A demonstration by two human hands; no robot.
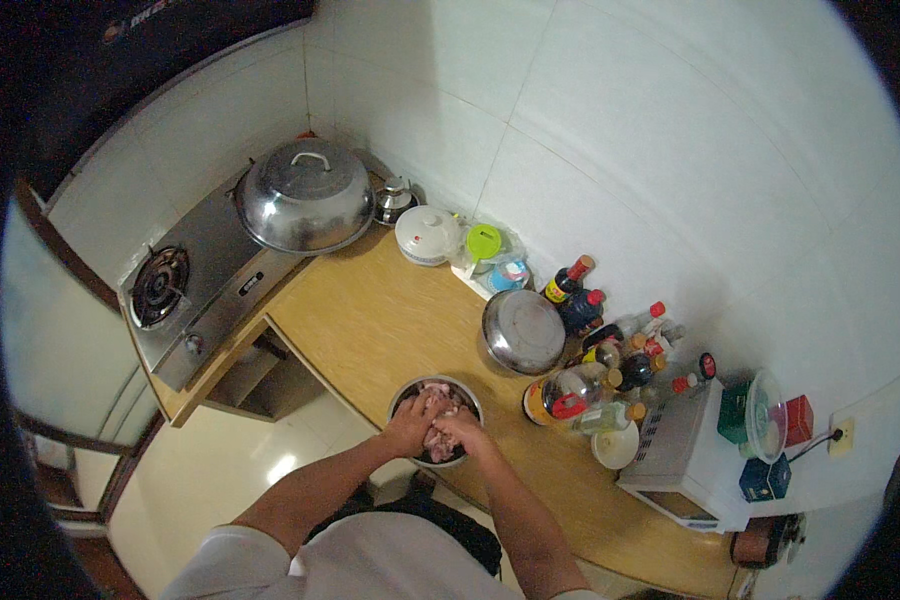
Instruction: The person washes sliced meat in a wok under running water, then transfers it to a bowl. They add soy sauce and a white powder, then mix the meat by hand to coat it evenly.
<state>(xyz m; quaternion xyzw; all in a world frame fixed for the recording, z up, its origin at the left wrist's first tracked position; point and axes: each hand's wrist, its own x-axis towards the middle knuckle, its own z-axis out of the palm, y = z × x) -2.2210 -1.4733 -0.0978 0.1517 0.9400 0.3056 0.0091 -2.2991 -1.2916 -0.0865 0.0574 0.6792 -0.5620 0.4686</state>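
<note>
A round steel bowl [474,393] sits at the counter's front edge, with pieces of raw meat [441,444] inside it. My left hand [411,426] reaches in from the left, its fingers curled over the meat. From the right comes my right hand [460,425], gripping meat close beside the left. Both hands are bare, and they partly cover the meat. What the fingertips hold underneath is hidden.
Behind the bowl stands an upturned metal pot [523,332], near several sauce bottles [568,279] and a large oil bottle [544,400]. A white bowl [615,447] is beside a microwave [679,469]. A domed steel lid [307,199] covers part of the gas stove [229,281].
</note>
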